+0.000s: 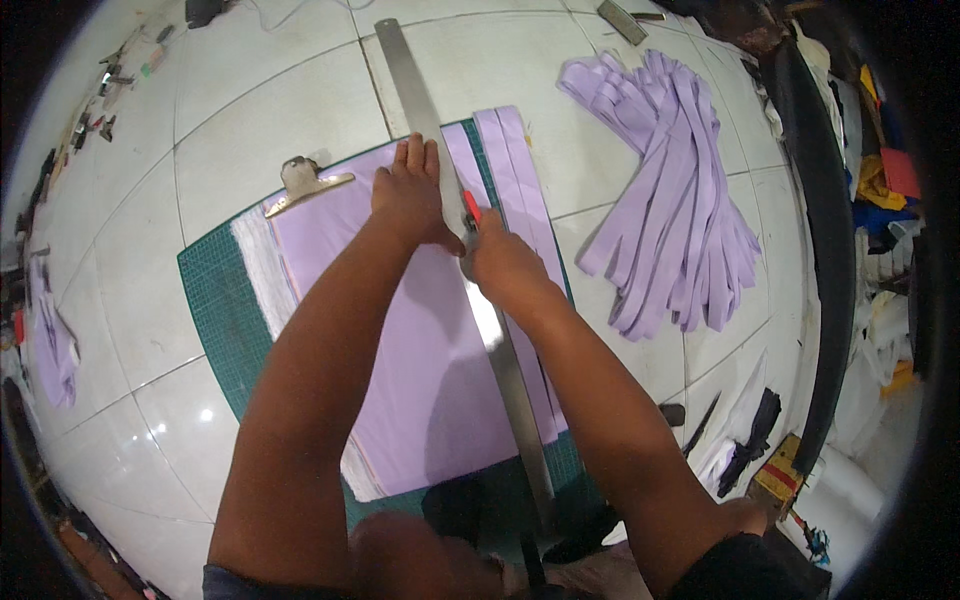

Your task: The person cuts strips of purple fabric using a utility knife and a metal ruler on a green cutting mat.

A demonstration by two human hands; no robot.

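My left hand (412,200) lies flat with fingers stretched out, pressing on lilac fabric (425,370) and the edge of a long metal ruler (492,330). My right hand (510,265) is closed round a red-handled cutter (472,206), held against the ruler's right side; its blade is hidden. Under the layered fabric lies a green cutting mat (222,305). The ruler crosses the fabric lengthwise and sticks out past the mat's far edge. A metal bulldog clip (308,186) grips the fabric's far left edge. Narrow lilac strips (520,185) lie right of the ruler.
A heap of lilac strips (680,200) lies on the white tiled floor (270,110) at the right. A small metal block (622,22) is at the far edge. More lilac cloth (52,340) lies far left. Assorted bags and cloths crowd the right rim.
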